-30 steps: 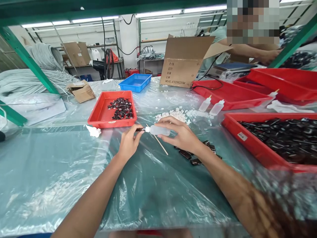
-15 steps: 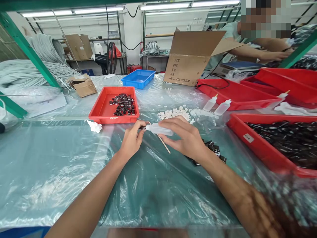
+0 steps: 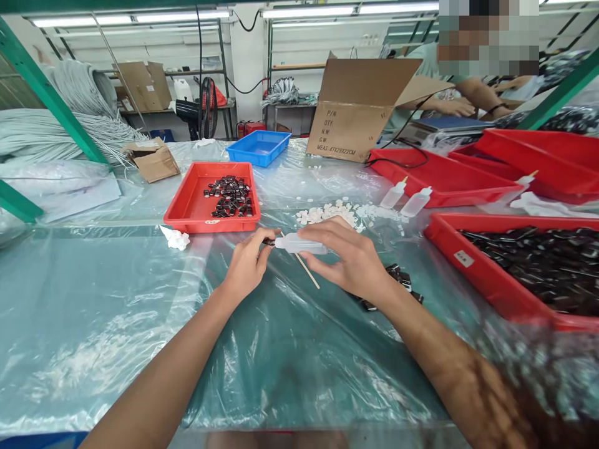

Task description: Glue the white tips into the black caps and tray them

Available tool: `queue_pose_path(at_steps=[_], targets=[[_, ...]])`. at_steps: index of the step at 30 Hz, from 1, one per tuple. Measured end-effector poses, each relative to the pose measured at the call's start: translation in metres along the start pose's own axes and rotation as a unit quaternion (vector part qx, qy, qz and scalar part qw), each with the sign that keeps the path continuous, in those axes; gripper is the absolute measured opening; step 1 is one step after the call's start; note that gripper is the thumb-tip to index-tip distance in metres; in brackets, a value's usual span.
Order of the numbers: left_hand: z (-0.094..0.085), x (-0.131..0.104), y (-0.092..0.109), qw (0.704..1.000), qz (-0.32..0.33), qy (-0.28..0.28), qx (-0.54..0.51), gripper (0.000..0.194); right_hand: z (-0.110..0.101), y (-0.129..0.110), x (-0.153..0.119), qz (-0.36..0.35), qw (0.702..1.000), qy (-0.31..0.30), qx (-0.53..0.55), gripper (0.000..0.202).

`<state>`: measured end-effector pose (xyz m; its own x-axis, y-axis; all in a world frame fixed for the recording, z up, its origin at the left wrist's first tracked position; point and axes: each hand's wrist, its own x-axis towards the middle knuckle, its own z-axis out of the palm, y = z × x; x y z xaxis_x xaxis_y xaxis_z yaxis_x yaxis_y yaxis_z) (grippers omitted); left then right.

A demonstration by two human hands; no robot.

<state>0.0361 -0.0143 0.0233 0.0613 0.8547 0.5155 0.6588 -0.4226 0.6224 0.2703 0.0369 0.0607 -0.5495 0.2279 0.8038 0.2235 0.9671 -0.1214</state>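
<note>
My left hand (image 3: pixel 248 262) pinches a small black part (image 3: pixel 268 241) between thumb and fingertips. In my right hand (image 3: pixel 349 255) lies a translucent squeeze bottle (image 3: pixel 302 244), held sideways with its tip against or very near the black part. The exact contact point is too small to make out. Below the bottle a thin wooden stick (image 3: pixel 307 272) rests on the plastic-covered table. A pile of small white pieces (image 3: pixel 327 212) is spread just beyond my hands. Partly hidden by my right forearm is a heap of black parts (image 3: pixel 403 277).
A red tray (image 3: pixel 175 206) of black parts stands ahead left, with crumpled tissue (image 3: pixel 175 237) before it. A large red tray (image 3: pixel 449 249) of dark parts is at right. Two bottles (image 3: pixel 416 201) lean near another red tray (image 3: pixel 421 181). Behind are a blue tray (image 3: pixel 259 148) and carton (image 3: pixel 350 118).
The view has shifted slightly. My hands keep the same hold on the bottle and black part. At back right, a co-worker's arms have moved left.
</note>
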Motion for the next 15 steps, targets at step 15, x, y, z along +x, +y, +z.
queue_pose_path(at_steps=[15], targets=[[0.000,0.001,0.001,1.000,0.003,0.007,0.000,0.022,0.006,-0.009,-0.010,-0.012,0.997,-0.021,-0.074,0.045]])
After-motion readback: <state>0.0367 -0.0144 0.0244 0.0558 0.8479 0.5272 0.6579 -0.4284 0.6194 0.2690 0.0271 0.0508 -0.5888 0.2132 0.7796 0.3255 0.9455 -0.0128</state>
